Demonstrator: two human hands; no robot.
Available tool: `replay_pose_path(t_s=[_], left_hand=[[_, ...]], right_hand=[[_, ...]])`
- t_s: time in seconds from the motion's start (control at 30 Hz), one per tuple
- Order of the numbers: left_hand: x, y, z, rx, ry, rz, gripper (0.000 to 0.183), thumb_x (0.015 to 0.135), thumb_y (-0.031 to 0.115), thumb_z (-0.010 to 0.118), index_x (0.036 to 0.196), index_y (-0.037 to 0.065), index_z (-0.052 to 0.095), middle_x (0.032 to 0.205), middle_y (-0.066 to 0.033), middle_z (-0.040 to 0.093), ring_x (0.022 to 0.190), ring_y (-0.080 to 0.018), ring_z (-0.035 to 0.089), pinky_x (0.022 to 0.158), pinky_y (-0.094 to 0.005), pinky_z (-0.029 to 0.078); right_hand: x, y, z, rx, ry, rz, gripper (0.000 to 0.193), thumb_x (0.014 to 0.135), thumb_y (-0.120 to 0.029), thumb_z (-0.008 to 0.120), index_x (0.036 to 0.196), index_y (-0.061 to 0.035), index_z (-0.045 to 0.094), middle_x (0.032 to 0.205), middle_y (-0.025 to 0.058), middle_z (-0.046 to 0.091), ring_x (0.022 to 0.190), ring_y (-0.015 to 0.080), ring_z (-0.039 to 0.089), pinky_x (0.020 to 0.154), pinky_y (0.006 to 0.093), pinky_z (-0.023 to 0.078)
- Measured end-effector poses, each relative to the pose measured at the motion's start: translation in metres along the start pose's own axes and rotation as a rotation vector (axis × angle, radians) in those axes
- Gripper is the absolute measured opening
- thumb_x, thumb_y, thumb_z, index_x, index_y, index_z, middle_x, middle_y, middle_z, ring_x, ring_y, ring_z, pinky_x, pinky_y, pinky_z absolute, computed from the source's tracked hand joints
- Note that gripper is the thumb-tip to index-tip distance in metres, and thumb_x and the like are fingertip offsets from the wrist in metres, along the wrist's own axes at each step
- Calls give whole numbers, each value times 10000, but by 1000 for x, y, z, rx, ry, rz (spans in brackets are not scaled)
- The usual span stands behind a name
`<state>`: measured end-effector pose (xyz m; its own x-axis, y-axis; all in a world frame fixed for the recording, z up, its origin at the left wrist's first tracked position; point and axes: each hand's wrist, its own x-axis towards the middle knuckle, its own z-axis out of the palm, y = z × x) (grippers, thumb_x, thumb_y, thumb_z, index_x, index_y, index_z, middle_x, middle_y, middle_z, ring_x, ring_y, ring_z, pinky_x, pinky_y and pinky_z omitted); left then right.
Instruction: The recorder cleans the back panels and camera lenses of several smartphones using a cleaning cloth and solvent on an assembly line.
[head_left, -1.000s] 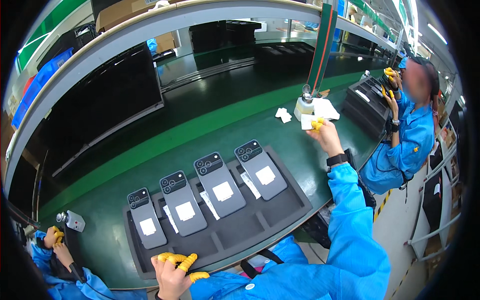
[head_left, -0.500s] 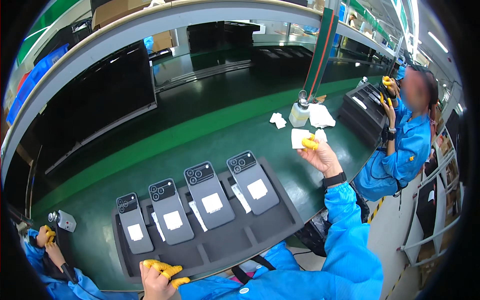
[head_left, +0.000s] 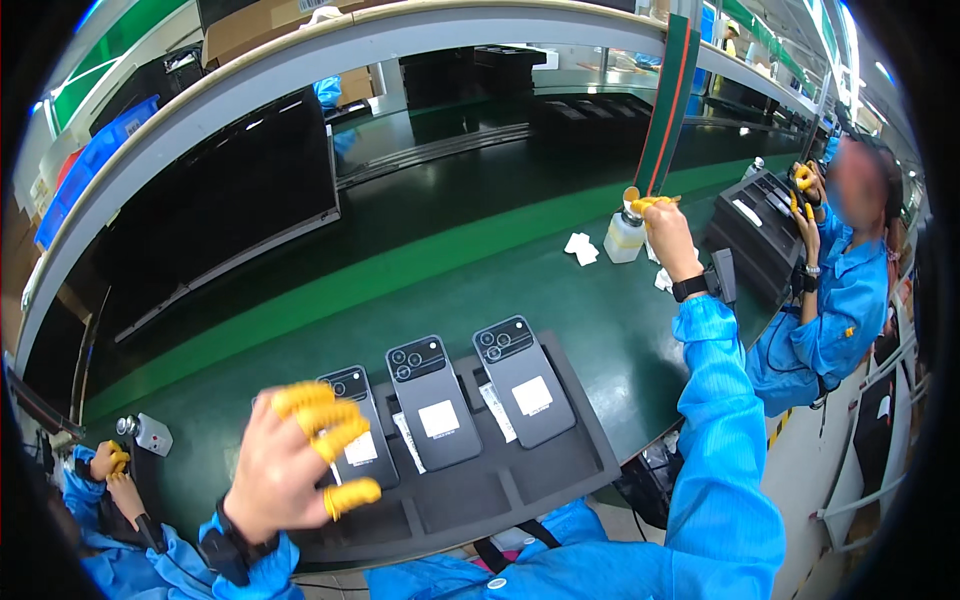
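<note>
My left hand, with yellow finger covers, hovers over the left part of a dark foam tray. Its fingers are spread and its thumb stands apart. Grey phones lie camera-side up along the tray, each with a white label: one at the right, one in the middle, and one partly behind my hand. Whatever lies further left is hidden by that hand. My right hand reaches out to a whitish bottle with a raised lid, its fingers curled at the top. What those fingers hold is hidden.
Crumpled white wipes lie beside the bottle. A second bottle stands at the left, near another person's hands. At the right, a co-worker in blue works at a stack of dark trays. A green strap hangs behind the bottle.
My right hand has gone from holding a white wipe in front of the bottle to the bottle's top. My left hand has risen from the tray's front edge over the left phones.
</note>
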<state>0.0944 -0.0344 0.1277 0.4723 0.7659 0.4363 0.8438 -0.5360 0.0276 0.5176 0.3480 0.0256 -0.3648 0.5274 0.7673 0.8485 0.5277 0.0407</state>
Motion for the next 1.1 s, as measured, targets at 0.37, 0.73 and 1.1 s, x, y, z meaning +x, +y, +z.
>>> replay_pose_path(t_s=[0.37,0.73,1.1], left_hand=[[54,17,125,-437,-170,275,590,669,66,584,1257,27,620,1470,-175,486,1401,-374,412,1104,-475,401],[42,36,187,-500,-132,272,593,1003,464,510,1423,45,494,1500,-176,449,1404,-357,409,1196,-460,299],[39,38,183,-494,-123,232,505,975,406,561,1317,35,599,1434,-160,527,1374,-340,455,1165,-431,361]], right_hand=[[11,-14,-4,-134,-171,-48,155,789,38,623,902,-1,721,920,174,687,939,341,656,814,440,553],[-34,-204,-55,586,-167,-303,356,750,86,620,1078,-8,721,982,170,699,968,345,665,866,422,546],[-48,-205,-76,431,-378,-546,291,712,15,651,986,-22,740,1009,121,692,958,310,656,873,393,542]])
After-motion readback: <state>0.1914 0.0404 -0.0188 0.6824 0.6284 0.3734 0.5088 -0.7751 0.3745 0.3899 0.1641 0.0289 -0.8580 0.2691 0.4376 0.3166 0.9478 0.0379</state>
